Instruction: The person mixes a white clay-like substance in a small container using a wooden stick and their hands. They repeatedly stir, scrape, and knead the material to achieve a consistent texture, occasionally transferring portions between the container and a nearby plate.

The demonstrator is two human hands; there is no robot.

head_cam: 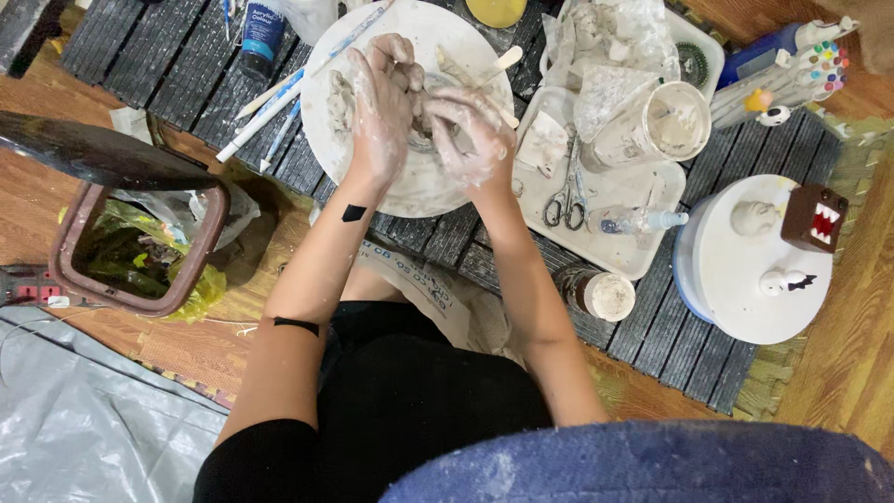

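Both of my hands work a lump of grey clay (421, 110) over a round white board (419, 182). My left hand (380, 107), smeared with clay, wraps the lump from the left with its fingers curled over the top. On the right side my right hand (475, 135) presses against the same lump, fingers bent onto it. Most of the clay is hidden under the hands. A pale wooden modelling tool (498, 63) lies on the board just behind them.
A white tray (643, 256) to the right holds scissors (563, 197), a clay-smeared cup (652, 126) and a small spray bottle (643, 222). A round white stand (736, 279) carries small figures. Brushes (265, 112) and a paint tube (261, 33) lie left; a brown bin (200, 265) stands at lower left.
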